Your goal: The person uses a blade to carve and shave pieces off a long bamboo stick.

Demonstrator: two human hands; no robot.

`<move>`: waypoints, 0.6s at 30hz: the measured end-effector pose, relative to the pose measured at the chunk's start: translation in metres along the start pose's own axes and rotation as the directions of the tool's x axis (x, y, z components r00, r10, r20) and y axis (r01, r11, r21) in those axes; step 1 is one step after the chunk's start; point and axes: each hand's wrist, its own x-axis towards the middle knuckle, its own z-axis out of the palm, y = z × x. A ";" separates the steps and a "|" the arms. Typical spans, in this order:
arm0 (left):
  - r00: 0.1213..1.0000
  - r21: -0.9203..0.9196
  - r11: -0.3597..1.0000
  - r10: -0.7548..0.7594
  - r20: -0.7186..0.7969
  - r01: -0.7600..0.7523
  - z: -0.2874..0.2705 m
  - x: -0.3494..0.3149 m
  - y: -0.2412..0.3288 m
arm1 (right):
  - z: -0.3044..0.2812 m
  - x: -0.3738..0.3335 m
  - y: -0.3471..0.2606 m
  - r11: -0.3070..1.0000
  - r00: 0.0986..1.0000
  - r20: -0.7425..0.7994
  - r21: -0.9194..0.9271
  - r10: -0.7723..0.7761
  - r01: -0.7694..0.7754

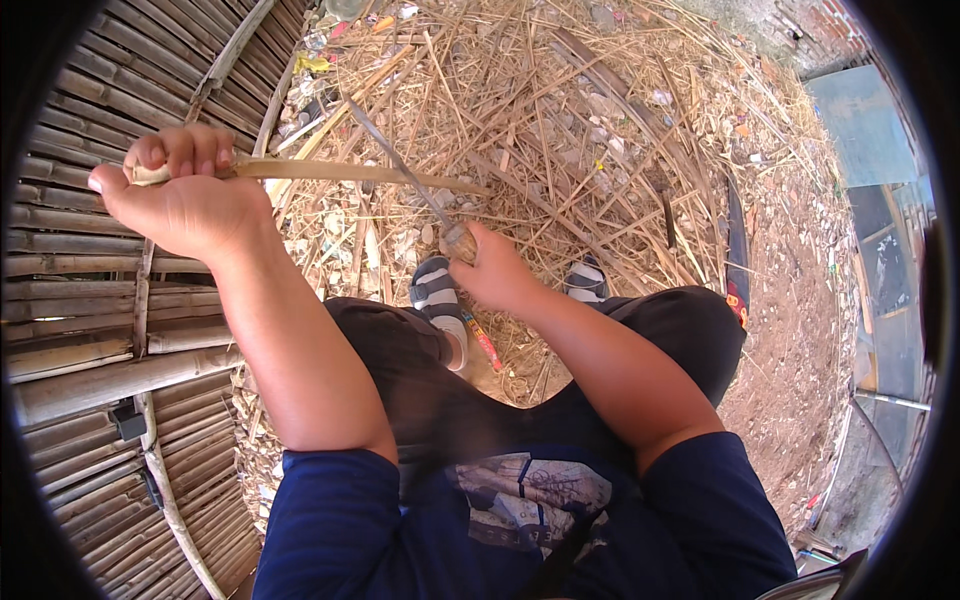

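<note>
Raised at the left, my left hand (205,200) is closed around one end of a pale bamboo strip (325,171). The strip stretches to the right, thinning toward its far end above the littered ground. My right hand (497,272), between my knees, grips the wooden handle (460,241) of a long, narrow knife (385,146). Its blade points up and to the left and crosses the strip near the strip's right part. Whether the blade touches the strip or only passes over it, I cannot tell.
A bamboo-pole wall (80,210) rises close on my left. Bamboo splinters and strips (520,110) cover the ground ahead, with stones and scraps among them. My sandalled feet (435,285) stand at the near edge. Bluish panels (855,125) lean at the far right, beyond bare dirt (785,400).
</note>
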 end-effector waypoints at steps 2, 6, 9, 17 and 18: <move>0.998 0.055 0.998 0.000 -0.060 0.003 -0.011 0.011 -0.004 | -0.006 0.004 0.005 0.996 0.996 0.023 -0.046 0.083 -0.082; 0.999 -0.013 0.999 -0.040 -0.012 0.040 -0.030 0.029 -0.006 | -0.018 0.007 -0.032 0.994 0.996 0.082 -0.107 0.041 -0.032; 0.999 -0.028 0.999 -0.015 0.042 0.016 -0.031 0.025 -0.008 | -0.018 -0.002 -0.092 0.983 0.991 0.128 -0.175 -0.042 0.064; 0.988 0.049 0.998 -0.018 -0.155 0.026 -0.029 0.027 -0.007 | 0.021 0.001 0.021 0.986 0.998 -0.048 -0.157 0.045 -0.052; 0.986 0.053 0.998 -0.017 -0.163 0.026 -0.031 0.029 -0.009 | 0.015 0.008 0.032 0.971 0.992 -0.045 -0.202 0.121 -0.127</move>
